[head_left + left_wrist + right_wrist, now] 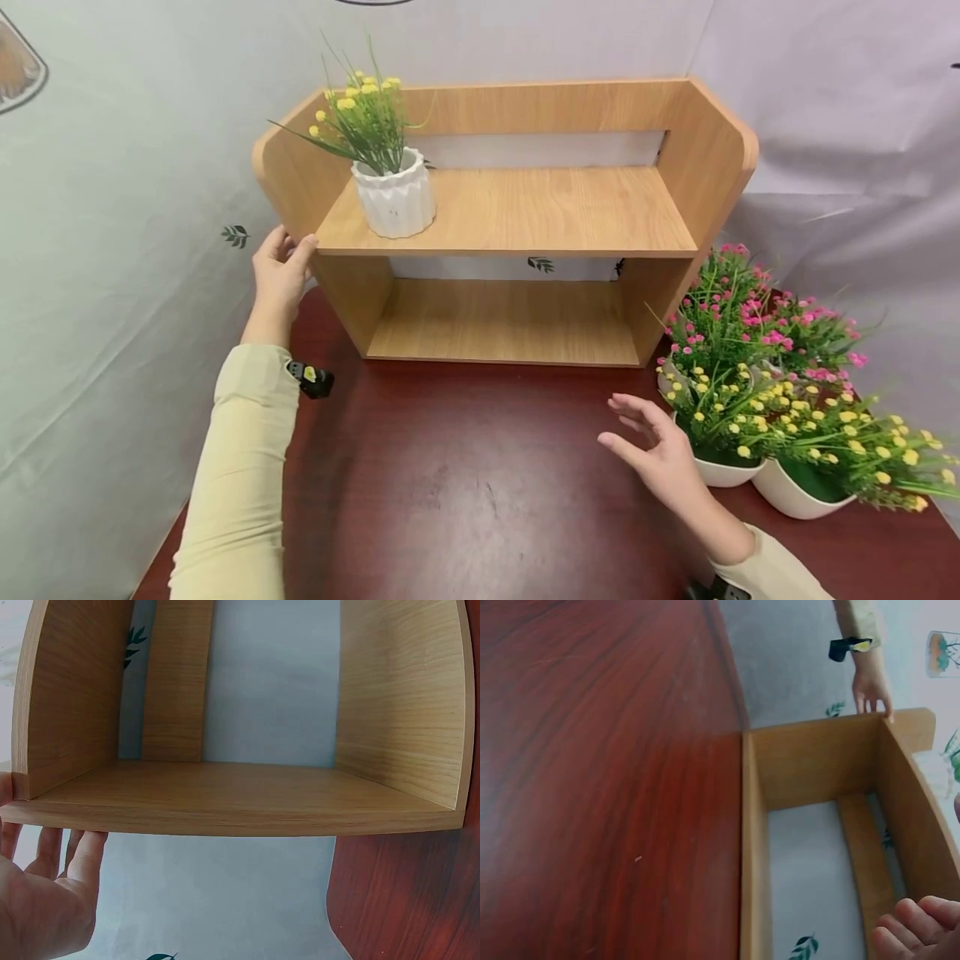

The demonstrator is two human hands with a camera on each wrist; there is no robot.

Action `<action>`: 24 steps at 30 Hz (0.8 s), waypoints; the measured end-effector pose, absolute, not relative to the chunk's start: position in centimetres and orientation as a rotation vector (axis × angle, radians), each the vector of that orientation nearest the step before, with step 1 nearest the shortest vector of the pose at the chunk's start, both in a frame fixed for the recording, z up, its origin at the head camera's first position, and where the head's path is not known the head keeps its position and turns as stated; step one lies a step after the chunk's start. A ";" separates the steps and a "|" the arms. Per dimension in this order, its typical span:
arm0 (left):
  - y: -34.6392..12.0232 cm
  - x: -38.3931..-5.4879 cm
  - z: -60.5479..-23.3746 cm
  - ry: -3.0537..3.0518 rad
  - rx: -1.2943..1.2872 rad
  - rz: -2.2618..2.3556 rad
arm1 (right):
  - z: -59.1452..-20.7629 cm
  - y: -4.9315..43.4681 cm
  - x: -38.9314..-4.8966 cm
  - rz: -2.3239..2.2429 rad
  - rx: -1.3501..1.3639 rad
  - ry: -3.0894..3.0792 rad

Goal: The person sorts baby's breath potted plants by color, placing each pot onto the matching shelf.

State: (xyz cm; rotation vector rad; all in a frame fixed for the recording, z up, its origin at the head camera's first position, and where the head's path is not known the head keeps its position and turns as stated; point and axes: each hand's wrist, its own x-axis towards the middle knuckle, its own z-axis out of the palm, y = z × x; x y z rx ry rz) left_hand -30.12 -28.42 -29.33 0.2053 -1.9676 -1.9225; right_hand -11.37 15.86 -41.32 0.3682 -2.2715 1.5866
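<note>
A two-tier wooden shelf [517, 208] stands on the dark red table. My left hand [279, 271] holds the edge of its left side panel, the thumb in front and the fingers along the outer face; the left wrist view shows the same hand [49, 892] at the panel's edge. On the upper tier, towards the left, sits a white ribbed pot [397, 200] with a yellow-flowered artificial plant [367, 117]. My right hand [663, 458] hovers over the table, fingers loosely bent and nothing in them, close to a yellow-flowered plant [712, 417] in a white pot.
To the right of the shelf, several potted plants crowd together, with pink flowers [735, 308] behind and yellow flowers [847, 442] in front. Patterned pale cloth [135, 250] hangs behind and to the left. The red table [465, 475] extends in front of the shelf.
</note>
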 end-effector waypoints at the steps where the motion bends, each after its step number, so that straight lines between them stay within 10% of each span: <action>1: -28.4 -30.1 -29.3 -1.962 0.207 -1.929 | -41.4 16.1 -11.2 1.570 0.344 -2.291; 24: -28.4 -30.3 -29.3 -1.897 0.202 -2.003 | -43.1 20.4 -7.9 1.035 0.057 -2.561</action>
